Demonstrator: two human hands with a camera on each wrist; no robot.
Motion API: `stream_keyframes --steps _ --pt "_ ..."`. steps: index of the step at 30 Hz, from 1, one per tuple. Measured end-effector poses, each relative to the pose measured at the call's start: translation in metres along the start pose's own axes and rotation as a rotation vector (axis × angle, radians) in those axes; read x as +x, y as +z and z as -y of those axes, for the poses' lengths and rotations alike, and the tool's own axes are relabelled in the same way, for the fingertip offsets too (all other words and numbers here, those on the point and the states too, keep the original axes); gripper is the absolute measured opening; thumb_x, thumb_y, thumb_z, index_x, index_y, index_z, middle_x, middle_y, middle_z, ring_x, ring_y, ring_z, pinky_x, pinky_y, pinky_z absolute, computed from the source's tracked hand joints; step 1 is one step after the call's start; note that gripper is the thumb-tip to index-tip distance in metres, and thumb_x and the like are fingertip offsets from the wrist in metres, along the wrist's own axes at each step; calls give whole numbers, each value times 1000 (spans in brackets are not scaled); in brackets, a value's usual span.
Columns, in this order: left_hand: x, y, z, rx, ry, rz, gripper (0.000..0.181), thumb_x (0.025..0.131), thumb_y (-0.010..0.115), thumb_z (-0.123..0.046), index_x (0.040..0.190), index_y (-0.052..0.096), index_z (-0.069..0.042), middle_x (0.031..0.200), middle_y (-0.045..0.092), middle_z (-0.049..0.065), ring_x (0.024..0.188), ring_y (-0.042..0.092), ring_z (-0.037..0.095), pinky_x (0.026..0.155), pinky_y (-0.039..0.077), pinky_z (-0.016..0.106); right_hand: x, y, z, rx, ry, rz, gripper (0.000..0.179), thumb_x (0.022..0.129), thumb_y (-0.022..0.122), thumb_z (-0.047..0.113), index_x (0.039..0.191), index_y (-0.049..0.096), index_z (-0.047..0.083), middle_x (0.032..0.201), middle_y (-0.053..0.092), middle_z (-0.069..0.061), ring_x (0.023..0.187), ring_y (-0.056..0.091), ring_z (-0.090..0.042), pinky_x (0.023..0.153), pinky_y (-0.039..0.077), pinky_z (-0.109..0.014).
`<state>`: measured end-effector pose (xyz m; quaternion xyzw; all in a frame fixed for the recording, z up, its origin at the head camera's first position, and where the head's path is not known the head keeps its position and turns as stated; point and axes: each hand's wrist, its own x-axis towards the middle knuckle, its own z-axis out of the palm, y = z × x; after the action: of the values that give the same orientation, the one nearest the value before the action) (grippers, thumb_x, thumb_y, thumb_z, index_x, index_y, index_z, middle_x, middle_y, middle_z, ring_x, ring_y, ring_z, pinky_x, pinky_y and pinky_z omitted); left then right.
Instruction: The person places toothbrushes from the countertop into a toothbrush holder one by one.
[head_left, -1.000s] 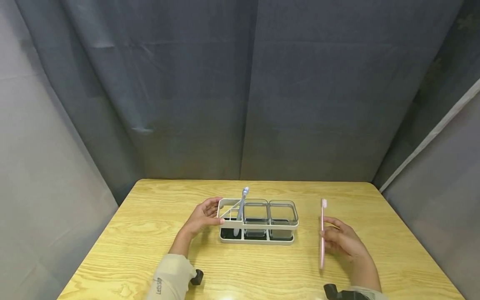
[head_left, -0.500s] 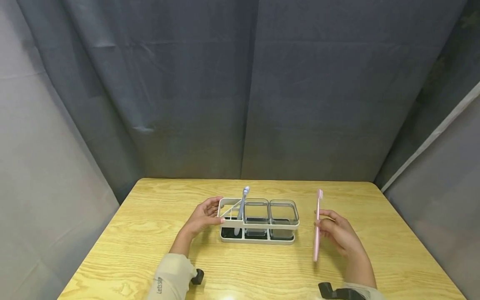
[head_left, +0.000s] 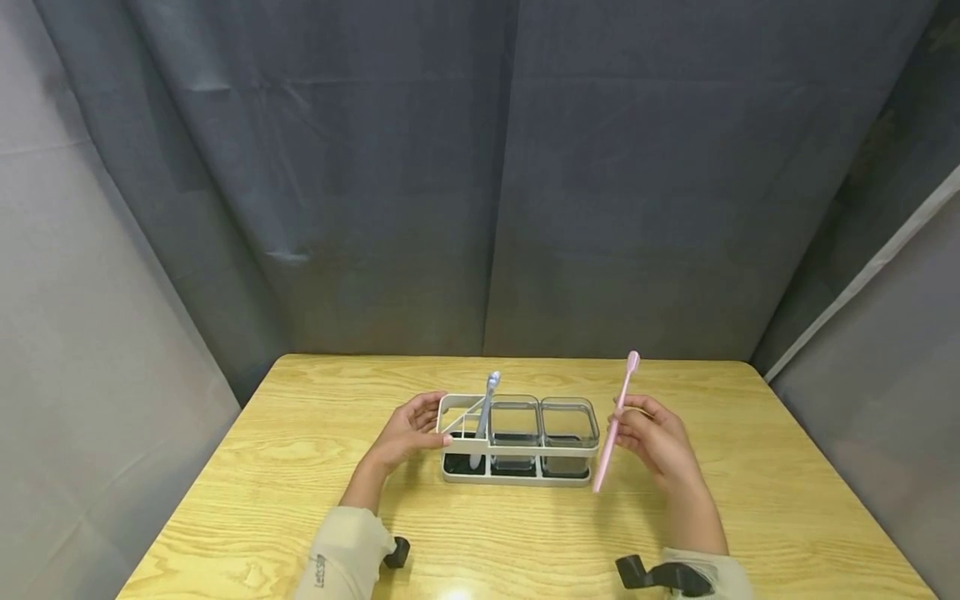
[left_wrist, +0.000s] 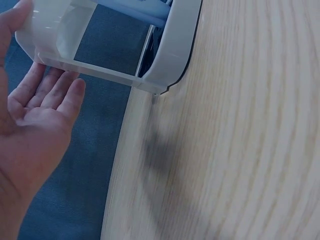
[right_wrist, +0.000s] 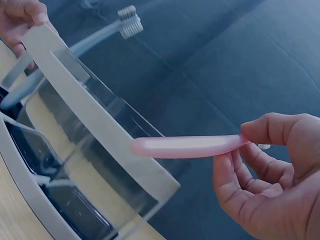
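A white toothbrush holder [head_left: 525, 450] with a dark base stands on the wooden table. My left hand [head_left: 407, 432] grips its left end, thumb on the front rail and fingers behind. A blue-grey toothbrush [head_left: 483, 412] leans upright in its divided left section, bristles up. Two clear square cups [head_left: 568, 417] fill the other sections. Just right of the holder, my right hand [head_left: 658, 437] pinches a pink toothbrush [head_left: 605, 460] mid-handle, tilted with its head up. In the right wrist view the handle end [right_wrist: 175, 147] overlaps the holder's rail.
The wood-grain table [head_left: 300, 483] reaches back to a grey curtain [head_left: 390, 208]. Lighter grey cloth panels [head_left: 97, 333] hang at both sides. Black wrist mounts [head_left: 397, 552] sit on both forearms.
My right hand has lifted the pink toothbrush and carried it left towards the holder, tipping its head to the right. The left hand and the holder stay in place.
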<state>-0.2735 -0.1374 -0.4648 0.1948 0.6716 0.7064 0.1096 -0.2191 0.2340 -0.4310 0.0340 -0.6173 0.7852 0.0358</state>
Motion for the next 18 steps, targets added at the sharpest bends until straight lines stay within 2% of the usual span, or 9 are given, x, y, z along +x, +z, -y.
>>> stream_keyframes --steps 2,8,18 --pt "-1 1 -2 1 4 4 74 71 71 11 134 34 13 133 38 33 128 30 45 108 23 44 2 6 2 8 -7 -12 16 89 53 -5 95 61 8 79 63 -8 70 62 -14 64 54 -25" --pt "-1 3 -3 5 5 15 75 71 72 10 135 33 13 133 38 32 128 30 43 108 22 44 5 22 7 32 -55 -13 9 89 52 -6 97 57 -4 80 62 -7 68 60 -14 65 53 -24" --pt "-5 -2 -3 21 3 -16 74 70 72 11 135 35 11 133 40 30 128 34 39 107 24 42 16 56 8 59 -111 -55 10 86 51 -12 93 54 -7 77 64 -7 67 61 -13 62 53 -22"
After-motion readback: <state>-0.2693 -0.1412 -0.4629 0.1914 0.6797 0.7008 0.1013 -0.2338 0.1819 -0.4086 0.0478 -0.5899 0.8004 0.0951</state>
